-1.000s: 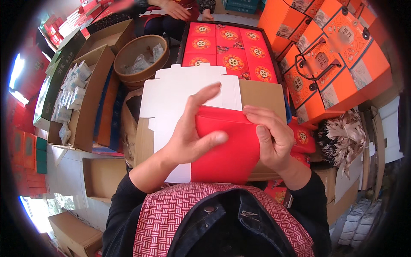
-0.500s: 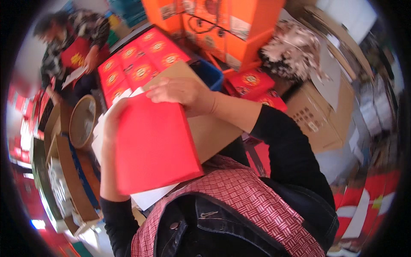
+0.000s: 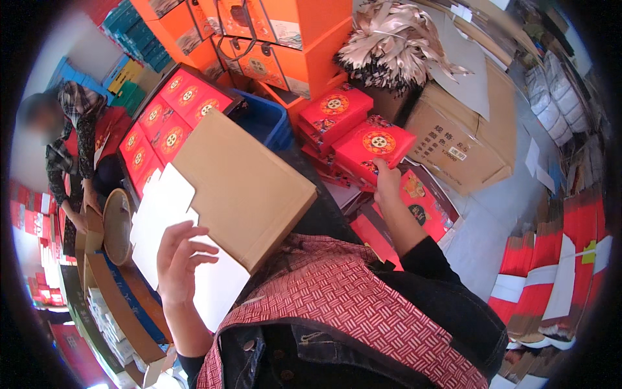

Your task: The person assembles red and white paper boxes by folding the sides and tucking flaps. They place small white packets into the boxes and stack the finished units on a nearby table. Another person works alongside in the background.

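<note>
My left hand (image 3: 180, 262) is raised over a stack of white card sheets (image 3: 214, 285), its fingers apart and nothing in them. Over to the right, my right hand (image 3: 389, 185) grips the near edge of a red gift box (image 3: 374, 144) with a round gold emblem. Part of that grip is hidden. The box lies on a pile beside another red gift box (image 3: 335, 107). Between my hands, a brown cardboard box (image 3: 240, 188) sits against the white card sheets.
Red emblem boxes fill a tray (image 3: 231, 100) at the far left, beside a blue bin (image 3: 275, 129). Orange carry boxes (image 3: 324, 58), bundled beige ribbons (image 3: 395, 48) and a carton (image 3: 460, 136) stand beyond. At left, a person (image 3: 81, 136) works near a round basket (image 3: 118, 227).
The plain red box face is no longer between my hands. My right hand has moved right onto the emblem box; my left has come free with fingers spread. The view has shifted.
</note>
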### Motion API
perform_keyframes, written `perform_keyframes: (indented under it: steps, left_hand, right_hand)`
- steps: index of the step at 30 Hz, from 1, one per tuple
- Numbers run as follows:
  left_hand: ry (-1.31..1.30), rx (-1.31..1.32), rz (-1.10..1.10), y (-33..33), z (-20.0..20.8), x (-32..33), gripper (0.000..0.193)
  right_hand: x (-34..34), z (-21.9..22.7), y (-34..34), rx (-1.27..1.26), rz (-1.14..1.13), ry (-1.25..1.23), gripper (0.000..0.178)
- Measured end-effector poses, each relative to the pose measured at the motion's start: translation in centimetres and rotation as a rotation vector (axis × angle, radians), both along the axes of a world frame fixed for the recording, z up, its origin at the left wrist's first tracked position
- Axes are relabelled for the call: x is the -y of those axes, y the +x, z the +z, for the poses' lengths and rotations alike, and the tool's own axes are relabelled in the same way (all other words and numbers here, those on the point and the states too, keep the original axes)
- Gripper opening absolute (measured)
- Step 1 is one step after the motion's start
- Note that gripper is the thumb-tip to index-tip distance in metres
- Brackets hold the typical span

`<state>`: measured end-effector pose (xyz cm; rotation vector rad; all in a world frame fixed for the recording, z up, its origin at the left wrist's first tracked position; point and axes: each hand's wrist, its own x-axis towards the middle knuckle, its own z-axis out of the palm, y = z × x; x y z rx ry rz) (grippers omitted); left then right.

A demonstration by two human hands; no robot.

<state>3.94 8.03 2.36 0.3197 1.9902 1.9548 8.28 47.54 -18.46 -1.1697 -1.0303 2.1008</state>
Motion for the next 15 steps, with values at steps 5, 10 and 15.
perform_keyframes:
  steps: [5,10,15]
  left_hand:
    - [-0.143,-0.178,0.441,4.6,-1.0,6.4,0.031]
    - [-0.124,-0.354,1.142,13.3,-6.1,17.6,0.03]
    - [-0.478,-0.352,1.954,20.5,-19.8,23.3,0.021]
  right_hand:
    - [-1.0,-3.6,-5.3,0.691,0.157,0.653,0.06]
    - [-11.4,-18.1,-6.2,1.002,0.634,1.965,0.051]
    - [-17.0,-10.6,-7.1,0.758,0.575,1.849,0.05]
